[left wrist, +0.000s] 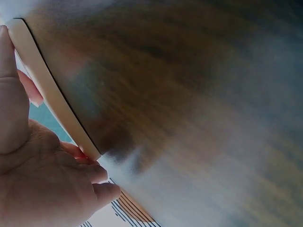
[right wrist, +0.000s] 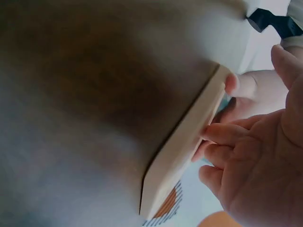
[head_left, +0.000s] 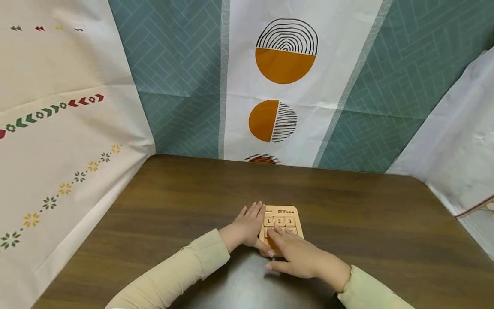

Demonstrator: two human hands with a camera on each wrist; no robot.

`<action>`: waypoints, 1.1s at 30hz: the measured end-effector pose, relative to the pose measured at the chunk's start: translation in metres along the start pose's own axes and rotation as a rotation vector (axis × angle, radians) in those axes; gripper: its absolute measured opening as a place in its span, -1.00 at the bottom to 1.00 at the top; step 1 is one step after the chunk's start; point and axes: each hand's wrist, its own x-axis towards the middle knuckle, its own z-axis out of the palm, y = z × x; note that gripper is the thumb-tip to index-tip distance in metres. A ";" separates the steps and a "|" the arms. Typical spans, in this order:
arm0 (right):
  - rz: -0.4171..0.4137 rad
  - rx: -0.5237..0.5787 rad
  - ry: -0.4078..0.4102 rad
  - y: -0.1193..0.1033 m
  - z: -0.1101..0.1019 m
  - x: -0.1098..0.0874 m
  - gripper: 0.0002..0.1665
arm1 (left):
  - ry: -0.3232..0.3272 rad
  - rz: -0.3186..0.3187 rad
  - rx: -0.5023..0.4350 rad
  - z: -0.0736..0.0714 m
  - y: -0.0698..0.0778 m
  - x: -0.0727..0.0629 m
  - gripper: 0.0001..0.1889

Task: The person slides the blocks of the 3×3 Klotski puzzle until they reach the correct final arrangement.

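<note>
A square wooden number slide puzzle point(head_left: 279, 221) lies flat on the table, its tiles 1, 2 and 3 showing in the top row. Along its left side my left hand point(head_left: 248, 227) holds the board, with the thumb at the near edge and the fingers reaching to the far left corner. In the left wrist view, that hand point(left wrist: 42, 179) spans the board's pale side point(left wrist: 52, 94). My right hand point(head_left: 299, 256) lies over the lower right part, fingertips on the tiles and thumb held out to the side. It covers most of the lower rows.
The dark wooden table point(head_left: 185, 189) stretches around the puzzle. Behind it hangs a teal and white patterned curtain point(head_left: 185, 77), with a white embroidered cloth point(head_left: 58, 128) at the left and a pale cloth point(head_left: 459, 128) at the right.
</note>
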 end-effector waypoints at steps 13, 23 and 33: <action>0.018 0.022 -0.006 -0.006 0.007 -0.015 0.05 | 0.000 -0.009 -0.012 -0.002 -0.002 -0.002 0.34; 0.071 0.067 0.033 0.007 0.006 -0.011 0.07 | -0.010 -0.001 -0.013 -0.002 0.000 -0.003 0.34; 0.043 0.054 0.008 -0.004 0.005 0.001 0.06 | -0.002 0.008 -0.017 -0.005 0.001 -0.003 0.33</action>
